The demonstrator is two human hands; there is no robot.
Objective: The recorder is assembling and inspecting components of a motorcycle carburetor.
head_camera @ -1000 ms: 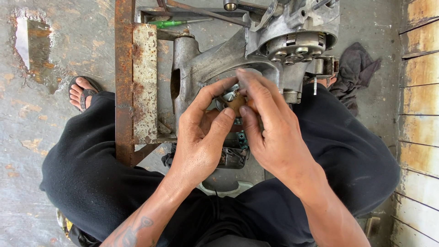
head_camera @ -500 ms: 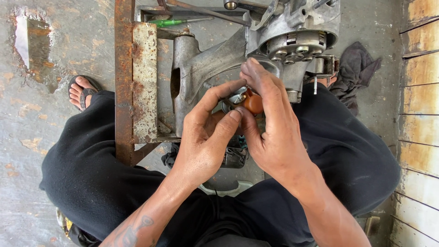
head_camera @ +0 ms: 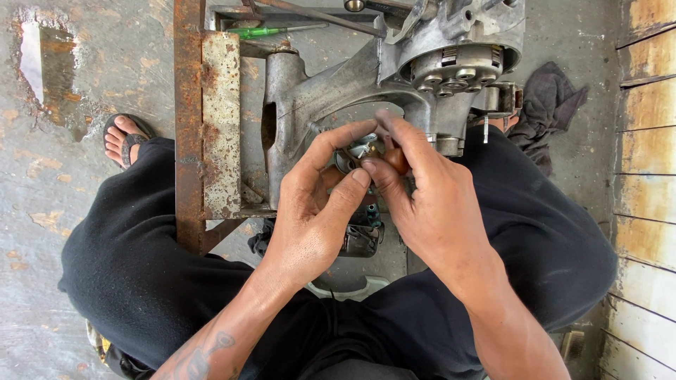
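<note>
Left hand (head_camera: 313,211) and right hand (head_camera: 436,204) pinched together on small metal part with brown knob (head_camera: 396,159), frame centre — I judge fitting unfinished; engine casing (head_camera: 422,63) above lies apart.

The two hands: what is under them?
Under the left hand and right hand lies a dark grey metal part on the concrete floor; most of it is covered.
</note>
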